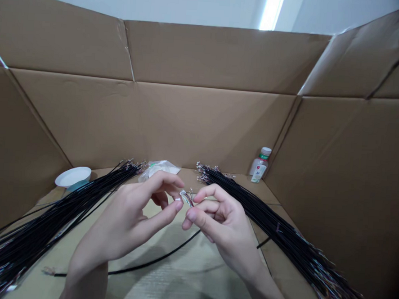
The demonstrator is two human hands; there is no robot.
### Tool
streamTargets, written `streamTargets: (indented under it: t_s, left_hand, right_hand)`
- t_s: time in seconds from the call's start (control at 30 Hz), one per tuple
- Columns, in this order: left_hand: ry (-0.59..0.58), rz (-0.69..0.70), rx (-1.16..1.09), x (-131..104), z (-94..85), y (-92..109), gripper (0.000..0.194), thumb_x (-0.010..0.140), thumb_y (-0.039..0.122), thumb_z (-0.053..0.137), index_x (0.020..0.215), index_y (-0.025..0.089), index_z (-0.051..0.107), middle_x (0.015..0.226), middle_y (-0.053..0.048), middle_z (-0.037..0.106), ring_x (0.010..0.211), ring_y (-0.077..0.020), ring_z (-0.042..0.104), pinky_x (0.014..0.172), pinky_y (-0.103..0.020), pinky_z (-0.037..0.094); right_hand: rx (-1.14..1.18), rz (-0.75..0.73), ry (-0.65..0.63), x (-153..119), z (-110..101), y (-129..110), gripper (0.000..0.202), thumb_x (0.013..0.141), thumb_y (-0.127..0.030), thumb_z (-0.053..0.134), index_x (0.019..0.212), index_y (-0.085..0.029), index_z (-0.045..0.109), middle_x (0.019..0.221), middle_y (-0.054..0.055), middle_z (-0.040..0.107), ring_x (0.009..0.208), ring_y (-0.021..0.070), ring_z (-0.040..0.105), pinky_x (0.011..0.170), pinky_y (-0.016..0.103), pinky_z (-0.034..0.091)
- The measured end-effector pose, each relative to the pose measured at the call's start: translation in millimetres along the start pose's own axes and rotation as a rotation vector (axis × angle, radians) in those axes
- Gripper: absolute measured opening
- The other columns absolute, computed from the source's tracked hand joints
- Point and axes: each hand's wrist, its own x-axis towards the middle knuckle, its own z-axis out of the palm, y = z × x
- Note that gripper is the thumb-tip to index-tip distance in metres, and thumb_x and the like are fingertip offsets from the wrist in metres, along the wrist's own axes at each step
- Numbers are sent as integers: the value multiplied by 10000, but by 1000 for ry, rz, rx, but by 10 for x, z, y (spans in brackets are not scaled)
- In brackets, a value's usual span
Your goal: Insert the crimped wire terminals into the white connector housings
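My right hand (220,223) pinches the thin coloured wires (188,200) at the end of a black cable (155,258) between thumb and fingers. A small, pale connector tip (183,192) shows at the ends of these wires. Facing it, my left hand (138,213) has its thumb and a finger closed on a small white piece (178,199), with the index finger arched above. The cable curves down to the left, passes behind my left wrist, and ends in bare wires (48,271).
Bundles of black cables lie on the left (77,209) and right (266,221), with coloured wire ends. A white bowl (73,177), a plastic bag (163,167) and a white-capped bottle (261,166) stand at the back. Cardboard walls (214,128) surround the surface.
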Motion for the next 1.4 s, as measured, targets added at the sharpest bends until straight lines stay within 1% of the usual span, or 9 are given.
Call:
streamTargets:
  t_s: [0.23, 0.4, 0.5, 0.73, 0.97, 1.13, 1.27, 1.37, 1.4]
  left_hand:
    - [-24, -2, 24, -10, -13, 5, 99, 1036, 271, 629, 1132, 277, 603, 950, 45, 693, 781, -90, 690, 711, -232, 530]
    - [8, 7, 22, -2, 3, -3, 186, 1029, 271, 640, 1204, 285, 578, 1000, 33, 695, 808, -93, 693, 731, -221, 540]
    - [-15, 11, 20, -1, 3, -5, 177, 1034, 268, 629, 1205, 283, 588, 980, 31, 701, 790, -97, 694, 718, -223, 543]
    - [-26, 58, 26, -25, -11, 9, 209, 1025, 247, 646, 1222, 289, 589, 968, 40, 712, 783, -86, 689, 716, -194, 542]
    - [-40, 99, 59, -29, -9, 20, 265, 1023, 222, 631, 1273, 298, 584, 933, 29, 740, 754, -116, 708, 651, -209, 546]
    - [-32, 127, 101, -31, -12, 4, 311, 1012, 217, 646, 1303, 309, 585, 953, 30, 757, 737, -113, 711, 665, -228, 546]
    - [-8, 187, 45, -64, -40, 125, 257, 1003, 186, 633, 1223, 315, 600, 945, 42, 771, 729, -125, 729, 679, -263, 566]
    - [-140, 234, -84, -223, 35, 294, 158, 999, 236, 652, 1109, 348, 643, 887, 49, 759, 740, -152, 733, 686, -286, 603]
    - [-154, 223, -85, -310, 88, 351, 121, 1000, 300, 667, 1108, 356, 669, 955, 21, 760, 800, -171, 735, 701, -298, 616]
  right_hand:
    - [-27, -1, 14, -5, 10, -15, 263, 890, -343, 838, 965, -226, 613, 740, 0, 787, 558, 92, 530, 523, 261, 288]
    - [-35, 3, 19, -5, 8, -20, 289, 887, -395, 836, 960, -233, 608, 733, 6, 783, 552, 106, 535, 517, 270, 283]
    - [-42, -3, 22, -5, 6, -25, 287, 889, -398, 832, 961, -233, 609, 735, 9, 783, 567, 115, 557, 522, 272, 298]
    - [-36, -13, 29, -2, 21, -1, 268, 887, -348, 838, 969, -225, 615, 740, 12, 788, 670, 133, 632, 587, 263, 365]
    - [-54, -11, 55, 22, 19, 21, 247, 852, -306, 853, 1024, -219, 699, 757, 18, 794, 654, 155, 656, 542, 266, 377]
    - [-97, -28, 72, 27, 15, 17, 253, 867, -369, 836, 1052, -214, 761, 772, 28, 791, 579, 138, 604, 503, 271, 378]
    - [-109, -38, 87, 56, 17, 30, 252, 850, -393, 850, 996, -207, 765, 754, 29, 786, 504, 100, 504, 471, 255, 332]
    - [-110, -38, 139, 89, -35, 10, 275, 846, -423, 853, 964, -197, 751, 740, 41, 794, 458, 71, 397, 445, 239, 284]
    - [-117, -50, 164, 95, -69, -12, 274, 853, -426, 848, 959, -193, 749, 742, 48, 796, 453, 67, 371, 440, 239, 267]
